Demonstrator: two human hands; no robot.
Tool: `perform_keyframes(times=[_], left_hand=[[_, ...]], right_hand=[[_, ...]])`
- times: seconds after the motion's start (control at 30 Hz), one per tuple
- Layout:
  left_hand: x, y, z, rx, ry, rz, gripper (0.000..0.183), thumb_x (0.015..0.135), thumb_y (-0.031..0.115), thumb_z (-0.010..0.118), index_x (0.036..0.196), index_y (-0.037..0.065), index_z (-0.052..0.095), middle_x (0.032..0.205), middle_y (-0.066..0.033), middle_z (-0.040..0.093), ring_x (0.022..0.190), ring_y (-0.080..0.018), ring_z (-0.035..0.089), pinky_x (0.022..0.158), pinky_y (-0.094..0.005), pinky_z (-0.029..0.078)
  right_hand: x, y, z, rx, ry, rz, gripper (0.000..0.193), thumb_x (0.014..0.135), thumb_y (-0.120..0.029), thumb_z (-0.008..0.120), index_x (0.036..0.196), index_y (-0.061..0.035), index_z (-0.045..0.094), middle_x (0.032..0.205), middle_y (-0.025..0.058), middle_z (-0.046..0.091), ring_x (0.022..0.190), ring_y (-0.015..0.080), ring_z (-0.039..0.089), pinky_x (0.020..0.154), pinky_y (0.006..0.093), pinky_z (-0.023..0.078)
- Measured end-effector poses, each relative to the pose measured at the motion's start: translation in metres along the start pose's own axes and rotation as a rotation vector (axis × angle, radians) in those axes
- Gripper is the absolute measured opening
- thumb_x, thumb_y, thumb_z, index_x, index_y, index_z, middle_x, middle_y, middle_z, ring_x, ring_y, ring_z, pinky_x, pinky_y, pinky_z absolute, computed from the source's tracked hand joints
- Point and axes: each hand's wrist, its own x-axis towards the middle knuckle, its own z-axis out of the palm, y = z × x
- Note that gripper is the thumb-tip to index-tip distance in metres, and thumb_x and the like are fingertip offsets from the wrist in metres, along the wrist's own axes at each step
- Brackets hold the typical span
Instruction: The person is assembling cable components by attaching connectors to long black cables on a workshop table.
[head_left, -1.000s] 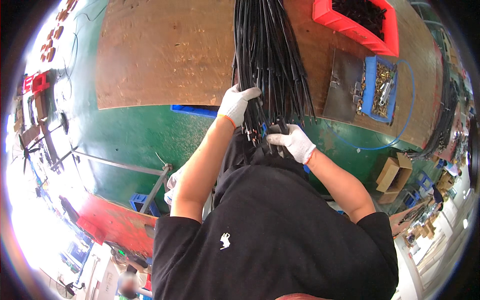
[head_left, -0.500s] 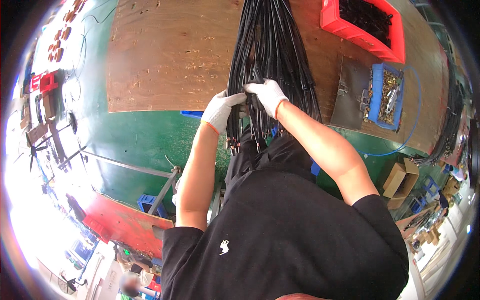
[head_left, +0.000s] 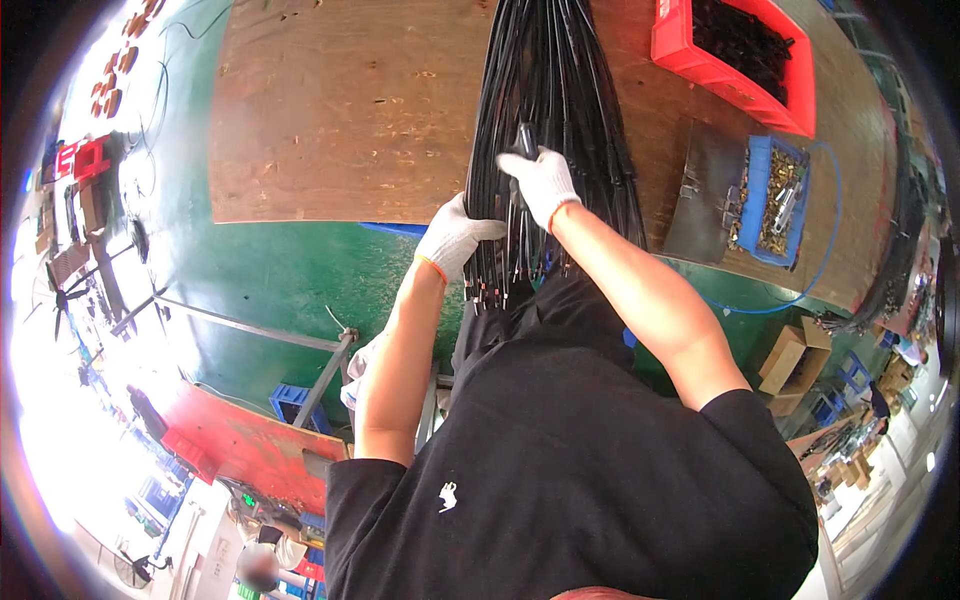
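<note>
A thick bundle of long black cables (head_left: 555,75) lies over the wooden table, its loose ends with small metal tips hanging past the near edge. My left hand (head_left: 452,238), in a white glove, is closed around cables at the bundle's left side, close to those ends. Above the middle of the bundle, my gloved right hand (head_left: 545,188) grips a short black tube-like piece (head_left: 527,138), which sticks up past the thumb. Whether that piece is joined to a cable cannot be made out.
On the wooden table (head_left: 340,110), a red bin (head_left: 735,85) of black parts stands at the far right. Nearer is a blue bin (head_left: 757,200) of small metal pieces, beside a dark metal plate (head_left: 705,190). A blue hose (head_left: 838,210) curves around it.
My right hand has lifted slightly, and the black piece now stands up from it. My left hand has moved down toward the cable ends, away from the right.
</note>
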Motion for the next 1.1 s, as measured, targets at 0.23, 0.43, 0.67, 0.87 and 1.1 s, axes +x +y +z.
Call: perform_keyframes(times=[0.23,0.43,0.67,0.87,1.1], left_hand=[[0.008,-0.008,-0.011,0.174,0.040,0.082,0.043,0.078,0.003,0.078,0.119,-0.003,0.067,0.101,-0.0078,0.074,0.088,-0.0161,0.069,0.085,-0.0309,0.055],[0.006,-0.004,-0.011,0.188,0.027,0.073,0.034,0.077,0.005,0.078,0.109,0.000,0.068,0.091,-0.0040,0.070,0.080,-0.0146,0.065,0.078,-0.0309,0.053],[-0.007,-0.002,-0.008,-0.147,0.016,0.026,0.022,0.091,0.017,0.079,0.107,0.004,0.068,0.086,-0.0024,0.068,0.071,-0.0130,0.063,0.067,-0.0296,0.053],[-0.002,-0.008,0.009,-0.092,0.059,-0.001,0.029,0.098,0.035,0.077,0.108,0.008,0.071,0.084,-0.0008,0.069,0.068,-0.0109,0.062,0.062,-0.0279,0.052],[0.012,-0.020,0.007,-0.351,-0.115,-0.042,0.022,0.101,0.023,0.071,0.112,0.004,0.069,0.086,-0.0061,0.071,0.067,-0.0153,0.065,0.062,-0.0299,0.055]], right_hand=[[0.026,-0.028,0.007,-0.002,0.143,0.024,0.020,0.086,-0.014,0.085,0.094,-0.0025,0.070,0.066,0.0048,0.064,0.047,0.0149,0.057,0.044,0.0323,0.046],[0.038,-0.039,0.007,-0.149,0.191,-0.040,0.020,0.085,-0.013,0.084,0.094,-0.0036,0.069,0.069,0.0052,0.065,0.048,0.0150,0.058,0.044,0.0325,0.047],[-0.017,-0.043,-0.020,-0.868,-0.189,-0.218,0.026,0.088,-0.026,0.067,0.102,-0.0050,0.072,0.092,0.0201,0.073,0.088,0.0348,0.074,0.081,0.0455,0.057],[-0.065,-0.049,-0.034,-1.339,-0.497,-0.267,0.024,0.091,-0.022,0.064,0.107,-0.0063,0.071,0.108,0.0211,0.075,0.107,0.0389,0.071,0.093,0.0480,0.057],[-0.075,-0.038,-0.051,-0.780,-0.424,-0.588,0.034,0.092,-0.026,0.076,0.119,-0.0059,0.069,0.104,0.0145,0.077,0.098,0.0301,0.074,0.090,0.0400,0.056]])
